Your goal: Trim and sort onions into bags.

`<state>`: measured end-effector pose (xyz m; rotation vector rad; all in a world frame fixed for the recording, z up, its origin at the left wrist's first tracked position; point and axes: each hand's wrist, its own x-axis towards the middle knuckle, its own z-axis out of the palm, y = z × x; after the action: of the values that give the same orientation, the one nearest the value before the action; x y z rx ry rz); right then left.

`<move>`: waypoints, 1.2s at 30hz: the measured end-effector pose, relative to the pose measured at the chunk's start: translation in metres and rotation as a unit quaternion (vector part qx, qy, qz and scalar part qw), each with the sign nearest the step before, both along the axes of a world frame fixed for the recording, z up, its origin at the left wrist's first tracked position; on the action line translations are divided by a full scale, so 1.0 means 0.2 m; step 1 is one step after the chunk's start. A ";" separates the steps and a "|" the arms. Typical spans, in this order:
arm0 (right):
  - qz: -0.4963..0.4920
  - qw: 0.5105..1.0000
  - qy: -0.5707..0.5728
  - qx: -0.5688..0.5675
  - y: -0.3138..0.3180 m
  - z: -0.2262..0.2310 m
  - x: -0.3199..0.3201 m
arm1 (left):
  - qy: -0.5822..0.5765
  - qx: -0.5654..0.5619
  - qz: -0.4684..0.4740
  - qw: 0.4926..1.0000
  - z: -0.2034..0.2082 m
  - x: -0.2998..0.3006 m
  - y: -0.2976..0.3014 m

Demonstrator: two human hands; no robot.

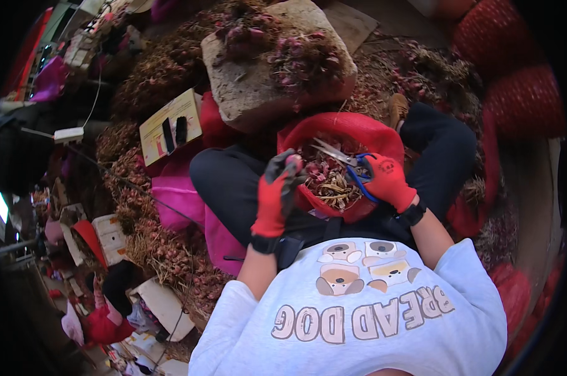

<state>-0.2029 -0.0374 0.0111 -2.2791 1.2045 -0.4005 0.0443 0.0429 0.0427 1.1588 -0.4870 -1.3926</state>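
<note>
My left hand (275,195), in a red and dark grey glove, pinches a small reddish shallot (294,163) over the left rim of a red mesh bag (380,133). In my right hand (388,182), gloved in red, is a pair of scissors (335,152) with blue handles. Its blades are parted and point up and left toward the shallot, apart from it. Loose shallots and dry trimmings (335,187) lie inside the bag, which sits open between my legs.
Ahead stands a pale block (236,97) topped with shallot bunches (308,59). Heaped dried shallots (145,225) lie to the left, near a yellow box (150,139) and pink sacking (174,203). Full red mesh sacks (524,100) stand at right. A thin cable (117,180) crosses the left side.
</note>
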 end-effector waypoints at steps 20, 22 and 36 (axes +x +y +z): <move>-0.095 0.984 0.142 -0.047 -0.17 0.21 -0.05 | -0.682 -0.016 0.212 0.700 0.38 0.61 0.16; -0.103 0.992 0.036 -0.065 -0.26 0.36 -0.05 | -0.524 -0.154 0.202 0.813 0.41 0.56 -0.11; -0.142 0.988 0.045 0.044 -0.65 0.08 -0.06 | -0.695 0.061 0.066 0.713 -0.67 0.05 -1.01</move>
<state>-0.2141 -0.1677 0.0267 -2.0750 1.5698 -0.3421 0.0535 -0.1584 -0.0908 2.1963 -1.3122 -0.1456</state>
